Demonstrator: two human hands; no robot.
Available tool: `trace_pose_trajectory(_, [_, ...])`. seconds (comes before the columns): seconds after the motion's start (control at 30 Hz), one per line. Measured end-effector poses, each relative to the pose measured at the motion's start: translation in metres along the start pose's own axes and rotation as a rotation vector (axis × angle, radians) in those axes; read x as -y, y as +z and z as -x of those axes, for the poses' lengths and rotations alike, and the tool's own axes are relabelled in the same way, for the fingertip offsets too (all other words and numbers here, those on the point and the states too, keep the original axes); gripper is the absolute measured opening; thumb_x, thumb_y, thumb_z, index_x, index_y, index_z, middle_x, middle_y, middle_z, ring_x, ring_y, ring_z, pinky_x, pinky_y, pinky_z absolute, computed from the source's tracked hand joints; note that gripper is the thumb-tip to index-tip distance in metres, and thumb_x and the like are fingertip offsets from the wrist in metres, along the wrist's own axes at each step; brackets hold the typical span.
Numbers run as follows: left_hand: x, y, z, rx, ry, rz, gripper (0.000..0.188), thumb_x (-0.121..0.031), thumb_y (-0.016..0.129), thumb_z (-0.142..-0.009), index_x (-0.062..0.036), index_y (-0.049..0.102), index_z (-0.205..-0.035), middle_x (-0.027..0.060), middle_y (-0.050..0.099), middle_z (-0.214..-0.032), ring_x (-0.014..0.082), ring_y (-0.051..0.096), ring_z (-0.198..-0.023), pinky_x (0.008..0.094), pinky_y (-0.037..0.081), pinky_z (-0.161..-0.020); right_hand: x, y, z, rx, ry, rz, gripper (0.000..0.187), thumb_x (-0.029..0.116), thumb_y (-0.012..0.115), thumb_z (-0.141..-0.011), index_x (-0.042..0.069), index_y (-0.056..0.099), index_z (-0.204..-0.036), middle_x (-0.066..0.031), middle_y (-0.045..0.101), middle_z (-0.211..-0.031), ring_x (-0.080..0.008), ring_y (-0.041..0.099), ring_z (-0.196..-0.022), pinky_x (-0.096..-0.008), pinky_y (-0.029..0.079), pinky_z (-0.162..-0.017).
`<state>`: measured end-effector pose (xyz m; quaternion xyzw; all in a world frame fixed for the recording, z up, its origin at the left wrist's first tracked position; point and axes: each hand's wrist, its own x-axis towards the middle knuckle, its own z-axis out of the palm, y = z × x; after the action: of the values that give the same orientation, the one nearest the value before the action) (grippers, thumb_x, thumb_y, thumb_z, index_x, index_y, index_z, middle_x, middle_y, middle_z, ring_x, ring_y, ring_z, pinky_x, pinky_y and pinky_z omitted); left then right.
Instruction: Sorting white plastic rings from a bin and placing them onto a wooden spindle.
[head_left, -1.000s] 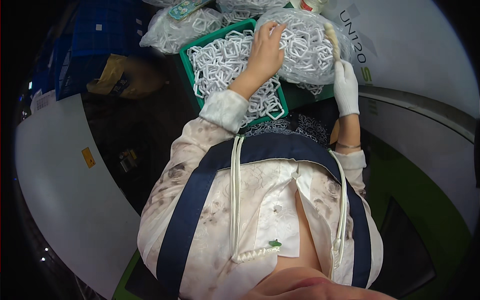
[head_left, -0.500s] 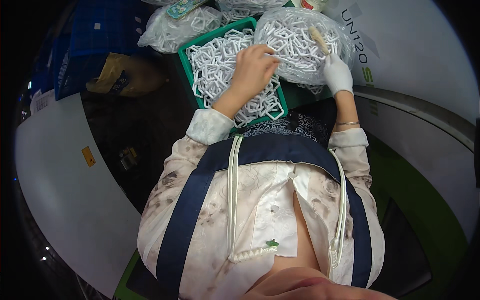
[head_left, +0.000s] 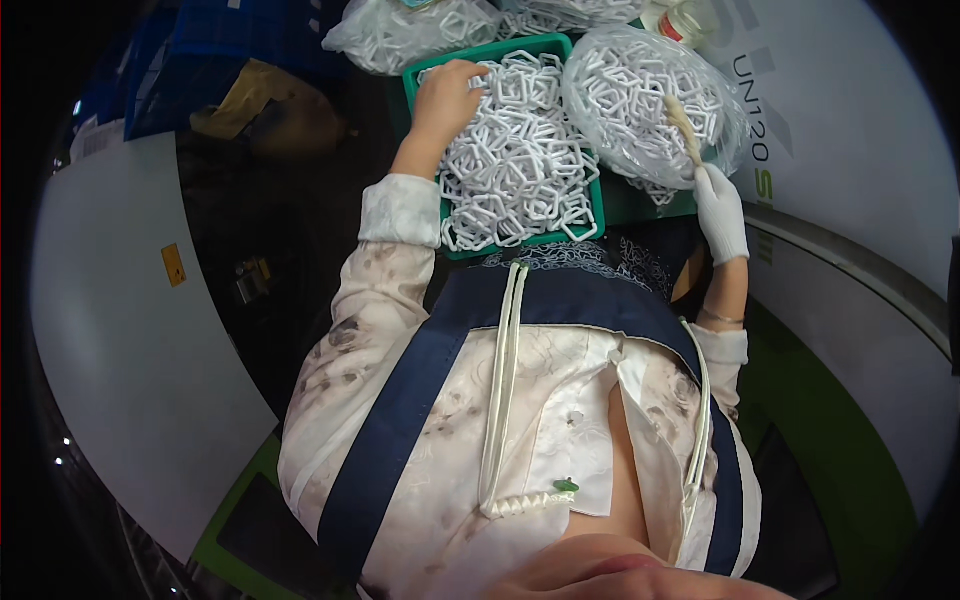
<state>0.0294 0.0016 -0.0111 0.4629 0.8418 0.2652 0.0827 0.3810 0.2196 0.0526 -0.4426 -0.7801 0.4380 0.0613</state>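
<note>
Your bare left hand (head_left: 445, 105) is resting over the upper left of the green tray (head_left: 540, 43), its fingers curling at the links (head_left: 520, 150); whether they are gripping one, I cannot tell. The links are filling the tray, lying tangled, white, smooth and angular. Just right, more are bulging inside a clear bag (head_left: 730, 125). Your gloved right hand (head_left: 720, 215) is pinching a tan stick (head_left: 682, 130) that is crossing the bag.

Blue boxes (head_left: 230, 40) are standing far left; the green surface (head_left: 622, 203) is showing below the bag; a white machine (head_left: 830, 110) is rising at right.
</note>
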Motion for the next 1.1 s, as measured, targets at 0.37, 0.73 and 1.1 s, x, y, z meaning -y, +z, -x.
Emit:
trace_pose_trajectory(0.37, [-0.001, 0.054, -0.033, 0.136, 0.102, -0.120, 0.032, -0.017, 0.070, -0.079, -0.0139, 0.071, -0.110, 0.0081, 0.066, -0.112, 0.0325, 0.060, -0.109, 0.0461, 0.051, -0.092, 0.017, 0.012, 0.010, 0.027, -0.045, -0.068, 0.028, 0.021, 0.049, -0.102, 0.000, 0.067, -0.096, 0.0035, 0.041, -0.069, -0.0068, 0.038, -0.065, -0.0244, 0.033, -0.060])
trace_pose_trajectory(0.73, [-0.010, 0.045, -0.042, 0.124, 0.082, 0.286, 0.025, -0.013, 0.060, -0.083, -0.0084, 0.068, -0.106, 0.0167, 0.067, -0.109, 0.0335, 0.064, -0.104, 0.0454, 0.052, -0.084, 0.013, 0.014, 0.010, 0.055, -0.029, -0.088, 0.027, 0.021, 0.049, -0.102, 0.000, 0.066, -0.096, 0.0039, 0.041, -0.069, -0.0065, 0.037, -0.064, -0.0240, 0.032, -0.059])
trace_pose_trajectory(1.1, [-0.039, 0.064, -0.048, 0.196, 0.096, -0.146, 0.018, -0.014, 0.068, -0.079, -0.0074, 0.073, -0.095, 0.0129, 0.060, -0.111, 0.0349, 0.067, -0.096, 0.0453, 0.054, -0.083, 0.019, 0.014, 0.012, 0.054, -0.019, -0.085, 0.027, 0.020, 0.049, -0.102, 0.000, 0.066, -0.098, 0.0022, 0.046, -0.070, -0.0079, 0.042, -0.066, -0.0246, 0.036, -0.063])
